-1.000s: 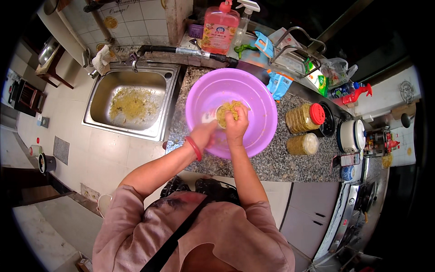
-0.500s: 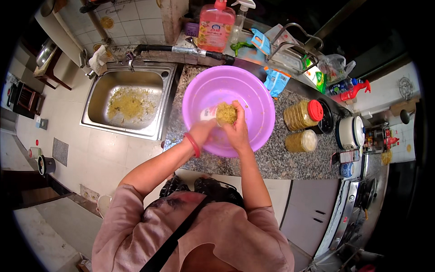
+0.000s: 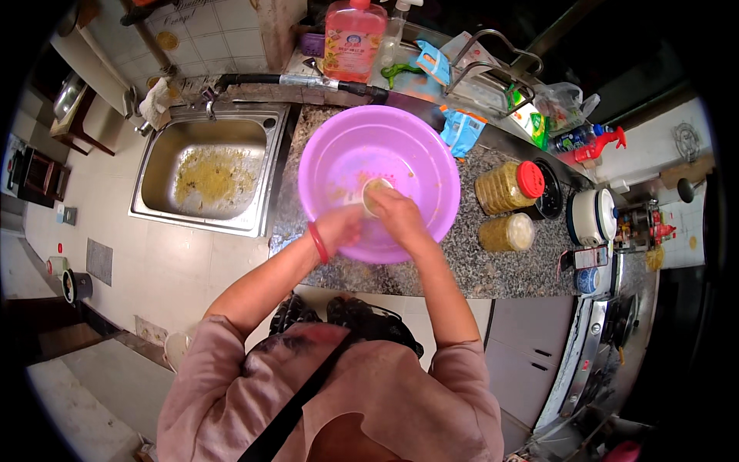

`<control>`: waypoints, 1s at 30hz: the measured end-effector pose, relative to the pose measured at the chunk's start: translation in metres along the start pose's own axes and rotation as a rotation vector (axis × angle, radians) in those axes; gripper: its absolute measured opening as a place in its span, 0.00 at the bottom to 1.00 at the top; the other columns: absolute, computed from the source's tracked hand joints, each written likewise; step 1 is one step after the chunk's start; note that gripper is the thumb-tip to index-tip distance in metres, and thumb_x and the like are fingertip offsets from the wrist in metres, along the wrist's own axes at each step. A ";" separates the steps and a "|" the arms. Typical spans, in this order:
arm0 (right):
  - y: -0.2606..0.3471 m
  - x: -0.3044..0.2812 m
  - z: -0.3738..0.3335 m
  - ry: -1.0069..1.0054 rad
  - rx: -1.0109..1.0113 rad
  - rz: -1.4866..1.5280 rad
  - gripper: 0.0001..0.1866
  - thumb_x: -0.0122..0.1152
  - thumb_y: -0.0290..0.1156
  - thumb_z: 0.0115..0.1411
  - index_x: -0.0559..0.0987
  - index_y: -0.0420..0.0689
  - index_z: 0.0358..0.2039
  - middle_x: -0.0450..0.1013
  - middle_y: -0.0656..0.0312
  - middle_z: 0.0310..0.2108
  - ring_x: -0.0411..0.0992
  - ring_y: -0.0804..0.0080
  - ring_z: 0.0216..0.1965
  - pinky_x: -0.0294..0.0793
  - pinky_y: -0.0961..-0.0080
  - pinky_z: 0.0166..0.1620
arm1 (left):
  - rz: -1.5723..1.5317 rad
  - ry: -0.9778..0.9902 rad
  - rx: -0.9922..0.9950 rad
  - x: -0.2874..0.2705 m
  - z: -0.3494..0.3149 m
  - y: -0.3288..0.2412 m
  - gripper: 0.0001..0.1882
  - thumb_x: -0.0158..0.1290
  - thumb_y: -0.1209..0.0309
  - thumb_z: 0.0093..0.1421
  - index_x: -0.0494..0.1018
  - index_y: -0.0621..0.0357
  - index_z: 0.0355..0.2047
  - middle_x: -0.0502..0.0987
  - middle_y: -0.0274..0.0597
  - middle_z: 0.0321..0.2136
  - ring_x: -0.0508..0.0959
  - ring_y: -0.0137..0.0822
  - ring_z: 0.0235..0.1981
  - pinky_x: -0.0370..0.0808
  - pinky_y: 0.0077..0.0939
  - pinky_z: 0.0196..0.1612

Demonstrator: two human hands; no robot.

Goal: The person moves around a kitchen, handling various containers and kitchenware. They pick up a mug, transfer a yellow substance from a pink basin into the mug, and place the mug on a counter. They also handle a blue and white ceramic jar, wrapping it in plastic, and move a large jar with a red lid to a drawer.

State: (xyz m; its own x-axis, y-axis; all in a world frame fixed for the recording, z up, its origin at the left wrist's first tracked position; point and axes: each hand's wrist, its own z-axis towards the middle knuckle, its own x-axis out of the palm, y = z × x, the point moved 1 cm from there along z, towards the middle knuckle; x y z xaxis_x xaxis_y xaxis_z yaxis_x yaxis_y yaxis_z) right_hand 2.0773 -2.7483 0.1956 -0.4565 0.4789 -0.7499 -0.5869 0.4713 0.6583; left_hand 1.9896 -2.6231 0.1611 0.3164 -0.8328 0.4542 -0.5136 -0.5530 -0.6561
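Over the purple basin (image 3: pixel 317 146) on the counter, my left hand (image 3: pixel 341 229) is closed round a small white cup (image 3: pixel 356 197), its fingers smeared by motion. The cup leans over, and its round mouth faces my right hand (image 3: pixel 398 213). My right fingers are bent together at that mouth and partly hide it. A little yellowish chopped food (image 3: pixel 376 187) shows inside the rim; whether my right fingers grip any of it is hidden. Wet bits cling to the basin's inner wall.
Left of the basin, a steel sink (image 3: pixel 265 165) holds yellowish chopped bits. At right stand a red-lidded jar (image 3: pixel 500 187), a shorter jar (image 3: pixel 504 232) and a white rice cooker (image 3: pixel 586 215). Behind are a pink soap bottle (image 3: pixel 352 42) and a blue packet (image 3: pixel 463 132).
The heaped clump of chopped food in my right hand no longer shows. My right hand has turned over and closed toward the cup's mouth. The view has shifted slightly.
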 end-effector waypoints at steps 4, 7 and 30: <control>0.001 -0.026 -0.009 -0.096 -0.122 -0.062 0.16 0.48 0.21 0.48 0.76 0.46 0.39 0.71 0.54 0.42 0.68 0.62 0.45 0.63 0.64 0.51 | -0.125 0.096 -0.095 -0.013 0.003 -0.005 0.20 0.42 0.58 0.59 0.56 0.47 0.12 0.67 0.33 0.16 0.69 0.29 0.18 0.65 0.23 0.24; -0.005 -0.025 -0.010 0.090 -0.216 -0.271 0.20 0.44 0.19 0.50 0.74 0.47 0.43 0.69 0.54 0.45 0.66 0.62 0.49 0.53 0.57 0.57 | -0.089 0.084 -0.065 -0.015 0.006 -0.002 0.20 0.43 0.58 0.59 0.56 0.48 0.11 0.66 0.34 0.15 0.68 0.29 0.18 0.64 0.22 0.23; -0.166 0.077 0.059 0.136 0.431 -0.290 0.12 0.46 0.26 0.48 0.76 0.40 0.30 0.72 0.44 0.31 0.70 0.49 0.36 0.69 0.62 0.40 | -0.326 0.038 0.303 -0.073 -0.070 -0.014 0.13 0.40 0.60 0.61 0.67 0.57 0.31 0.70 0.36 0.22 0.71 0.31 0.25 0.66 0.24 0.31</control>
State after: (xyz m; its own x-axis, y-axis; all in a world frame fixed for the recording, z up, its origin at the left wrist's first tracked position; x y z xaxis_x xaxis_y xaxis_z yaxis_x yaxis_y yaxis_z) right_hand 2.1790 -2.7462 0.0329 -0.4155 0.1972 -0.8880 -0.3870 0.8451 0.3688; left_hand 1.9176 -2.5525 0.1794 0.3905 -0.6155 0.6846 -0.1336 -0.7737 -0.6193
